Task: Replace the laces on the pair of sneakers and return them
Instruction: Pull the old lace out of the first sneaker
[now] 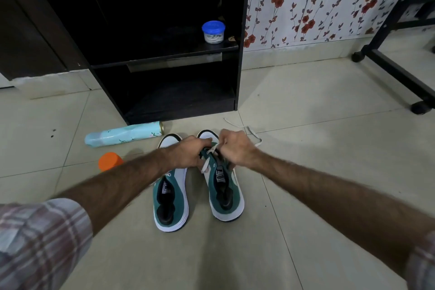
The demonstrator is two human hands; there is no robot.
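Observation:
Two green-and-white sneakers stand side by side on the tiled floor, toes pointing away from me. The left sneaker (pixel 171 205) lies partly under my left wrist. Over the lacing area of the right sneaker (pixel 224 193) both hands meet. My left hand (pixel 188 152) grips the shoe's upper at the eyelets. My right hand (pixel 235 148) pinches the white lace (pixel 207 164), which runs down across the tongue. A loose stretch of white lace (pixel 253 135) trails on the floor beyond the right shoe's toe.
A black open shelf unit (pixel 239 77) stands just ahead, with a blue-lidded jar (pixel 213 32) on its middle shelf. A pale blue bottle (pixel 124 135) lies on the floor left of the shoes, an orange cap (pixel 110 161) nearer me. A black wheeled frame (pixel 400 77) stands at right.

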